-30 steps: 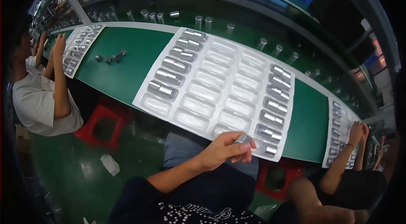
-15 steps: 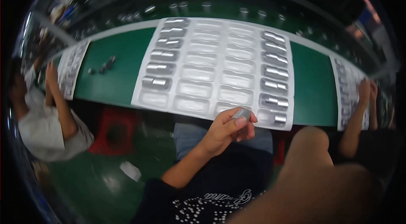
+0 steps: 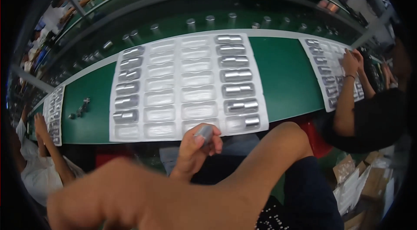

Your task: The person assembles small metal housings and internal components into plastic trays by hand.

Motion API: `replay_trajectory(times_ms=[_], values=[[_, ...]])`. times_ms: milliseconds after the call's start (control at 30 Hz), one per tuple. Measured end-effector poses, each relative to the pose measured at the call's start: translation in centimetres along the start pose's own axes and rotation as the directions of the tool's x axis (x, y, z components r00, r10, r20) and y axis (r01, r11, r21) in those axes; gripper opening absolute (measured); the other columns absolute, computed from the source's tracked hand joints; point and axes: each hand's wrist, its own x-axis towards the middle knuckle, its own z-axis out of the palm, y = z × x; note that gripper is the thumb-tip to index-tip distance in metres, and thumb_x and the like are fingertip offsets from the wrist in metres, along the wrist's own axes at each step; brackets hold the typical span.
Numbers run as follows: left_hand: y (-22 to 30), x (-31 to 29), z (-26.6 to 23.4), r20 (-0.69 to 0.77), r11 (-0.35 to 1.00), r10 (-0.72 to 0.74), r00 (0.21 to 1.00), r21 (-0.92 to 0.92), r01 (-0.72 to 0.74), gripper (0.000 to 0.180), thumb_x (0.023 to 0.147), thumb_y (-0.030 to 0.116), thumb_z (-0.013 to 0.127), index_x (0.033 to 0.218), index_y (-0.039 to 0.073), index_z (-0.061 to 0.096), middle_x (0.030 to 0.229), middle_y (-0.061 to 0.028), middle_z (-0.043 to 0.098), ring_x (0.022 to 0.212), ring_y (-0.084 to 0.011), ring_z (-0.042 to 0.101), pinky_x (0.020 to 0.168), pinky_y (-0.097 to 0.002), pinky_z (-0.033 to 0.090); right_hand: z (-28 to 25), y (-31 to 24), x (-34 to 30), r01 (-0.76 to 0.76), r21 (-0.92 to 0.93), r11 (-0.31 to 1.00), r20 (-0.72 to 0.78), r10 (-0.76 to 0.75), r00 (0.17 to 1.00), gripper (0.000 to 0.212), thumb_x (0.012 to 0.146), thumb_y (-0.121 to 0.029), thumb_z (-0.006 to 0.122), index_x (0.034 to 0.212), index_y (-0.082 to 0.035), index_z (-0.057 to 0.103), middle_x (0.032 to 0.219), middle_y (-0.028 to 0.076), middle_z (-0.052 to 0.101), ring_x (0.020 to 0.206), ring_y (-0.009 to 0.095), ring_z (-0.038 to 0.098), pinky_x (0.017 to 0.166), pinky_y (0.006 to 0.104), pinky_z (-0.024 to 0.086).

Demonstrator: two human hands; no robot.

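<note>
In my left hand (image 3: 193, 149) is a short silver-grey metal cylinder (image 3: 203, 133), gripped between thumb and curled fingers. It is raised at the near edge of a white moulded tray (image 3: 142, 93). Silver cylinders (image 3: 236, 75) fill most pockets of the tray's outer right column; more lie along its outer left column, whose nearest pocket is empty. Both middle columns hold nothing. My right forearm bends at the elbow and crosses low in front of the camera. My right hand (image 3: 100, 195) is large and blurred at the lower left, its fingers not readable.
The tray lies on a green bench (image 3: 278, 73). Small dark parts (image 3: 81, 107) sit left of it. Beyond, a green conveyor carries upright cylinders (image 3: 210, 21). Co-workers sit at similar trays (image 3: 323, 67) on both sides. Cardboard boxes (image 3: 375, 182) stand at lower right.
The view has turned, so the tray appears further left. My right forearm and hand have swung from the lower right across to the lower left. My left hand keeps hold of the metal cylinder.
</note>
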Motion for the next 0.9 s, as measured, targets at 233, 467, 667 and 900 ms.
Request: replay_trajectory(times_ms=[233, 467, 667, 900], values=[[-0.1, 0.2, 0.5, -0.006, 1.0, -0.009, 1.0, -0.008, 0.009, 0.056, 0.086, 0.05, 0.062, 0.108, -0.002, 0.058, 0.079, -0.0105, 0.062, 0.074, -0.0164, 0.058, 0.063, -0.0254, 0.04, -0.2, 1.6, 0.1, -0.004, -0.022, 1.0, 0.044, 0.005, 0.999, 0.016, 0.093, -0.013, 0.064, 0.081, -0.003, 0.059, 0.078, 0.007, 0.059, 0.07, 0.019, 0.06, 0.061, 0.0318, 0.046], [-0.4, 0.0, 1.0, -0.055, 0.982, 0.094, 0.994, 0.171, -0.084, 0.048, 0.093, 0.042, 0.062, 0.116, 0.001, 0.055, 0.087, -0.008, 0.06, 0.078, -0.0161, 0.058, 0.068, -0.0274, 0.047, -4.7, 1.6, -1.0, -0.583, 0.023, 0.812, 0.198, 0.568, 0.799, 0.006, 0.085, -0.003, 0.073, 0.084, -0.002, 0.067, 0.089, 0.009, 0.067, 0.08, 0.017, 0.065, 0.066, 0.0291, 0.05], [0.2, -0.1, -0.8, 0.039, 0.995, -0.021, 0.999, -0.1, 0.025, 0.042, 0.096, 0.041, 0.057, 0.115, 0.004, 0.058, 0.089, -0.0061, 0.065, 0.076, -0.0105, 0.058, 0.065, -0.023, 0.044, -8.3, -3.7, -0.1, -0.349, 0.344, 0.872, -0.268, 0.448, 0.853, 0.011, 0.087, -0.013, 0.068, 0.083, -0.013, 0.057, 0.089, 0.004, 0.059, 0.078, 0.015, 0.058, 0.068, 0.0293, 0.046], [1.1, -1.0, 0.7, -0.02, 0.998, 0.057, 0.998, -0.001, -0.057, 0.04, 0.096, 0.031, 0.061, 0.124, 0.002, 0.055, 0.103, -0.0163, 0.068, 0.077, -0.0117, 0.059, 0.064, -0.0219, 0.045, -11.9, -2.2, -0.4, -0.065, -0.236, 0.969, -0.102, 0.042, 0.994, 0.015, 0.092, -0.014, 0.06, 0.082, -0.004, 0.059, 0.085, 0.008, 0.058, 0.077, 0.018, 0.055, 0.068, 0.0291, 0.045]])
